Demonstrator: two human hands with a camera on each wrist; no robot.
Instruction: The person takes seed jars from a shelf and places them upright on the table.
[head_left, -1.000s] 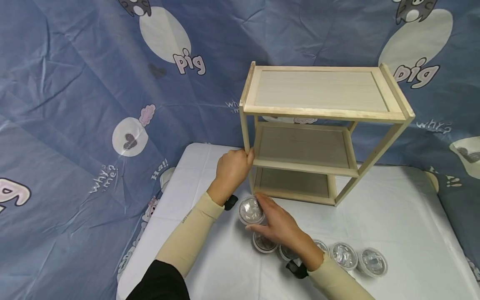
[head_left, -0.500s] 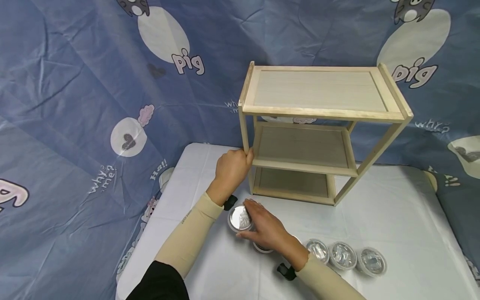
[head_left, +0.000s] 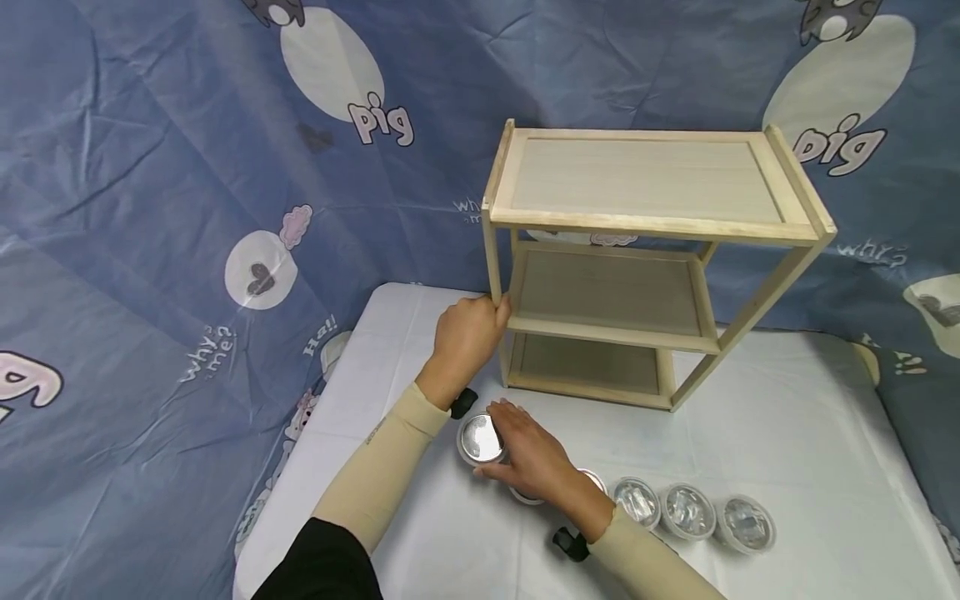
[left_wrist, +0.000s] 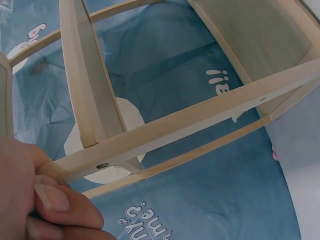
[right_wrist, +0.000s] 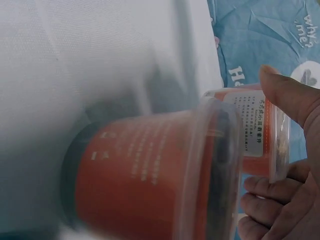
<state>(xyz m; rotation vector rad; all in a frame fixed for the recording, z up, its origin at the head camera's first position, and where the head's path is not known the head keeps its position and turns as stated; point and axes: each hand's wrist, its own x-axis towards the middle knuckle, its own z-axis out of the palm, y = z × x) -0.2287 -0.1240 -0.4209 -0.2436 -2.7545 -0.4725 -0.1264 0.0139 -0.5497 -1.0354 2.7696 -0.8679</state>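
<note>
My left hand (head_left: pixel 468 337) grips the front left post (left_wrist: pixel 175 125) of a pale wooden three-tier shelf (head_left: pixel 648 179), around middle-shelf height. In the left wrist view, the fingers curl round that post below a screw hole. Thumb and fingers of my right hand (head_left: pixel 536 450) hold a round clear-lidded plastic tub (head_left: pixel 480 437) from its right side, in front of the shelf's left foot. The right wrist view shows this tub's orange band and white printed label (right_wrist: pixel 250 125). A second orange tub (right_wrist: pixel 145 175) stands nearer that camera, mostly under the hand in the head view.
Several similar tubs with shiny lids, among them one tub (head_left: pixel 687 511) and the rightmost tub (head_left: pixel 745 524), stand in a row to the right. A white cloth (head_left: pixel 810 442) covers the table. Behind hangs a blue printed curtain (head_left: pixel 150 167).
My right hand and the tub have moved left and toward me, away from the shelf's foot, then stayed about still. The left hand keeps its grip on the post.
</note>
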